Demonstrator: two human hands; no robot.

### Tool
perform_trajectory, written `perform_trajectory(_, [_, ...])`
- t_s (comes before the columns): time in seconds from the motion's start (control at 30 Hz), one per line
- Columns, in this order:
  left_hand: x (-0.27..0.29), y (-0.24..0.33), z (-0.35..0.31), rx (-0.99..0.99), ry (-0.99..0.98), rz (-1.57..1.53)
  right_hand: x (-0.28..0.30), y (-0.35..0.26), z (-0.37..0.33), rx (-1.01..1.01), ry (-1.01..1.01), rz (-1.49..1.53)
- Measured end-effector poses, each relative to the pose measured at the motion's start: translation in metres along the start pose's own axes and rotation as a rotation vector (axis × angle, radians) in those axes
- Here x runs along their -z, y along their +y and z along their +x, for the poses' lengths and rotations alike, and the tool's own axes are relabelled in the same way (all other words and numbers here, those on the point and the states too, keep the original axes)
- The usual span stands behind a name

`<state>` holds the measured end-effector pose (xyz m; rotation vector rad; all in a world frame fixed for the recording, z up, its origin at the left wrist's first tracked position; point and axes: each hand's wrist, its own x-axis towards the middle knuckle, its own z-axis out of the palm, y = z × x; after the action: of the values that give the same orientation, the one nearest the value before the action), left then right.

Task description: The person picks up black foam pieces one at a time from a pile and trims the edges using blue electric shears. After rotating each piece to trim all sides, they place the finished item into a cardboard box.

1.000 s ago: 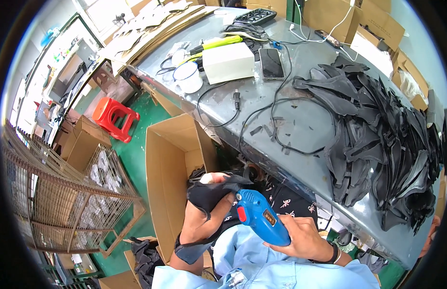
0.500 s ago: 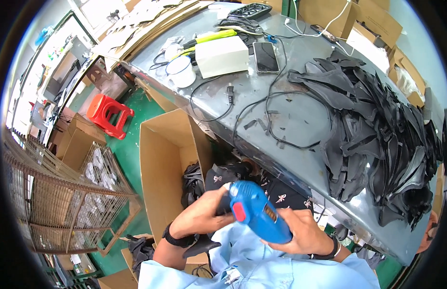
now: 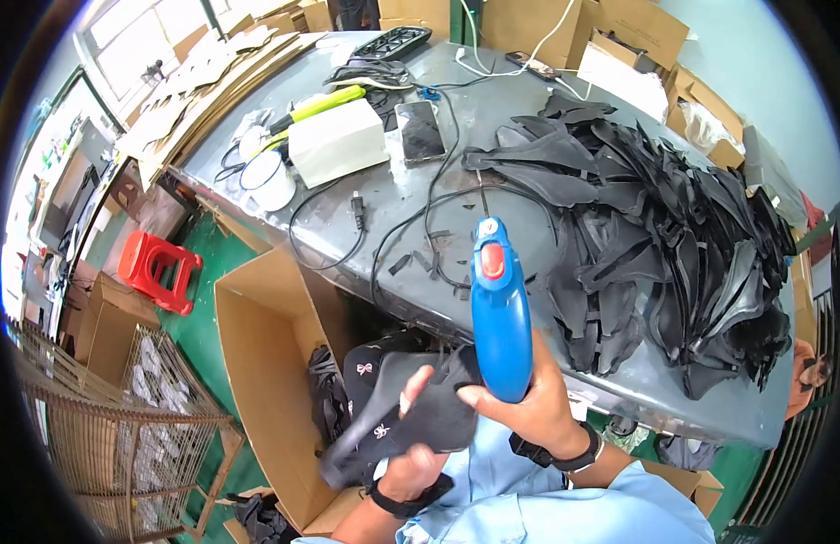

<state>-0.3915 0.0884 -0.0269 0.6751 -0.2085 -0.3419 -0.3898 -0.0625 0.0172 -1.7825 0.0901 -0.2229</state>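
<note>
My right hand (image 3: 540, 408) is wrapped round a blue hand-held power tool (image 3: 502, 317) with a red button on its top. A thin dark rod or blade points from its nose toward the far side, above the table. At my lap, my left hand (image 3: 418, 453) holds a black sheet-like piece (image 3: 429, 399), smeared by motion at its left end. Part of that piece lies close beside the right hand's fingers. On the right of the table is a big heap of similar black pieces (image 3: 637, 245).
An open cardboard box (image 3: 257, 363) with black pieces inside stands left of my legs. The grey table (image 3: 420, 299) carries cables, a white box (image 3: 338, 145), a mug (image 3: 268, 181) and a phone (image 3: 421, 131). A red stool (image 3: 157, 272) and wire cage (image 3: 103, 435) stand left.
The blue tool has turned from lying across both hands to pointing away, now in my right hand only. My left hand has left it and holds the black piece. The view has shifted right.
</note>
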Motion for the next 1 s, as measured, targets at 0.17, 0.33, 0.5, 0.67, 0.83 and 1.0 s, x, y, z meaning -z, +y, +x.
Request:
perform_trajectory(0.17, [-0.002, 0.028, 0.018, -0.127, 0.377, -0.023, 0.003, 0.007, -0.015, 0.036, -0.114, -0.226])
perform_trajectory(0.33, [0.003, 0.041, 0.024, -0.317, 0.501, 0.048, 0.004, 0.015, -0.038, 0.127, -0.309, -0.417])
perform_trajectory(0.5, [0.014, 0.042, 0.022, -0.342, 0.477, 0.091, 0.000, 0.012, -0.038, 0.178, -0.354, -0.388])
perform_trajectory(0.67, [0.021, 0.064, 0.020, -0.325, 0.379, 0.244, 0.004, 0.012, -0.035, 0.225, -0.362, -0.361])
perform_trajectory(0.83, [0.013, 0.100, 0.018, -0.067, 0.351, 0.406, 0.006, 0.024, -0.041, 0.293, -0.341, -0.473])
perform_trajectory(1.0, [0.006, 0.119, 0.022, 0.039, 0.325, 0.431, 0.007, 0.023, -0.046, 0.264, -0.365, -0.587])
